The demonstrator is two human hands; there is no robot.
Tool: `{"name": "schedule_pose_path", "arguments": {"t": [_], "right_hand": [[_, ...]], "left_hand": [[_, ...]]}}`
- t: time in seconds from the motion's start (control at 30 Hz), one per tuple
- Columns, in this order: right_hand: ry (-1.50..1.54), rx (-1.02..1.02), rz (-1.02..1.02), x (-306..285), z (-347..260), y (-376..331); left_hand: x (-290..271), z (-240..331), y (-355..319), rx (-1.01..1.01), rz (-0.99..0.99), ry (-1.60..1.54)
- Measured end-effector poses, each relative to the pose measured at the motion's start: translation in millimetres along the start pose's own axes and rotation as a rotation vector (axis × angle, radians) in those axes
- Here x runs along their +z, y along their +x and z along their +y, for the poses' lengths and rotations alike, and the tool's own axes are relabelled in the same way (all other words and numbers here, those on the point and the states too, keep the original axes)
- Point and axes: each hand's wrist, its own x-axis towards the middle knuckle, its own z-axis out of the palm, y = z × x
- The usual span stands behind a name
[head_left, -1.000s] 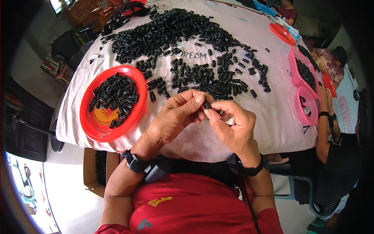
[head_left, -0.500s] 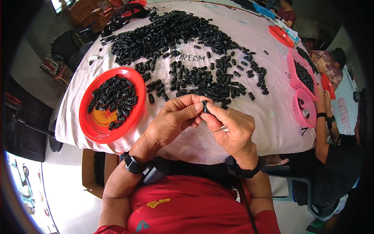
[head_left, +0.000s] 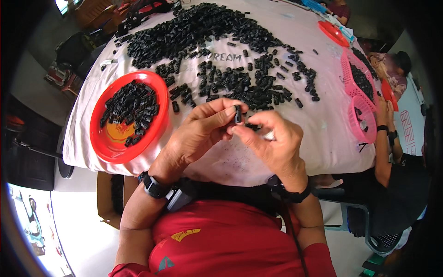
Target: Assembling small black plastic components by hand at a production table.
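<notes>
My left hand (head_left: 196, 131) pinches a small black cylindrical plastic piece (head_left: 237, 113) upright between thumb and fingertips. Just to its right, my right hand (head_left: 279, 145) has its thumb and forefinger a little apart, close to the piece. A small pale, shiny object (head_left: 269, 135) shows in the curl of the right hand's fingers; its kind cannot be made out. On the table beyond both hands lie many similar loose black pieces (head_left: 230, 87), with a big heap (head_left: 198, 32) behind them. A red plate (head_left: 104, 154) left of my left hand carries more of these pieces.
A light pink cloth (head_left: 318, 152) covers the table. Along its right side stand pink baskets (head_left: 355, 122) and a red plate (head_left: 333, 34). A co-worker's arms (head_left: 383, 138) reach in at the right. A cardboard box (head_left: 108, 203) stands below the table's left edge.
My right thumb and forefinger have come away from the black piece, moving slightly right. My left hand keeps the piece and has tipped it more upright, and the view has shifted a little.
</notes>
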Motion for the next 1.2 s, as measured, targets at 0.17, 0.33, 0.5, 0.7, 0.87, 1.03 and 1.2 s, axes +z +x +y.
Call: {"name": "schedule_pose_path", "arguments": {"t": [0.17, 0.33, 0.5, 0.7, 0.87, 1.03, 1.2], "right_hand": [[0.004, 0.167, -0.124, 0.5, 5.5, -2.6], [-0.054, 0.197, -0.187, -0.4, 4.6, -0.7], [-0.106, 0.201, -0.236, -1.2, 4.4, 0.2], [-0.087, 0.215, -0.230, 3.9, 9.8, -3.9], [-0.054, 0.206, -0.214, 4.5, 9.5, -3.0], [-0.067, 0.217, -0.239, 4.0, 10.5, -2.4], [-0.129, 0.198, -0.259, 3.7, 11.8, -6.2]], "left_hand": [[12.7, 8.2, -4.5, -0.004, -0.027, 0.028], [9.3, 5.6, -3.3, -0.001, -0.047, 0.081], [6.5, 3.9, -4.7, -0.028, -0.073, 0.068], [6.4, 3.1, -3.6, -0.025, -0.043, 0.111], [6.8, 3.4, -3.2, -0.021, -0.015, 0.120], [8.5, 3.6, -2.6, -0.010, -0.008, 0.133], [10.1, 3.6, -3.0, -0.029, 0.056, 0.040]]}}
